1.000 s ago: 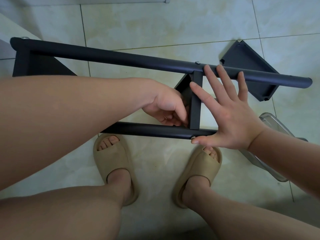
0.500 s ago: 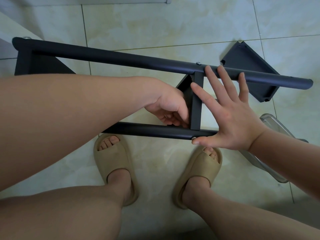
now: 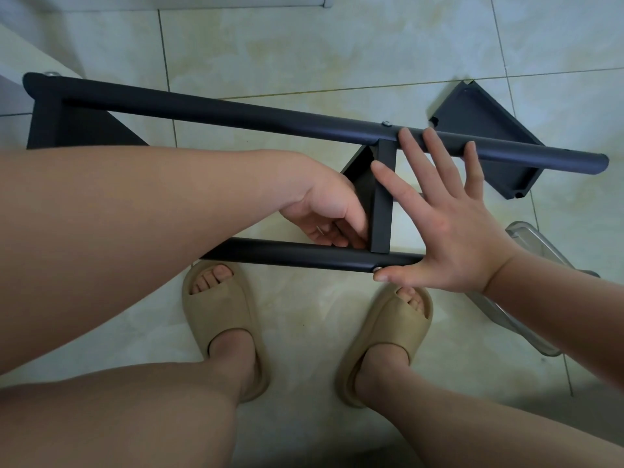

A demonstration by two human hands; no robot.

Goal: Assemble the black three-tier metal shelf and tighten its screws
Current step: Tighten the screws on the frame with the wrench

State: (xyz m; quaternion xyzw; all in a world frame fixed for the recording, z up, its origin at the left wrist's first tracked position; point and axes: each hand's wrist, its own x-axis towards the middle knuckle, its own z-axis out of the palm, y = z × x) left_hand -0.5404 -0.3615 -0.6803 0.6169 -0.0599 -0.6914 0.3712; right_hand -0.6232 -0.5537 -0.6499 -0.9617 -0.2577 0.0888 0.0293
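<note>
bracing the shelf frame [image 3: 236, 111], right hand [image 3: 449, 228] spread flat; left hand [image 3: 324, 211] curled beside crossbar [image 3: 381, 204], hold unclear.

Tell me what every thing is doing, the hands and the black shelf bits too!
far pole, top screw seated at the joint
near pole, lying alongside it
middle tier, set between the poles
right hand, open, fingers on far pole, thumb on near pole
left hand, fingers curled beside middle tier, grip hidden
loose tier, lying on the floor
clear container, lying on the floor
</note>
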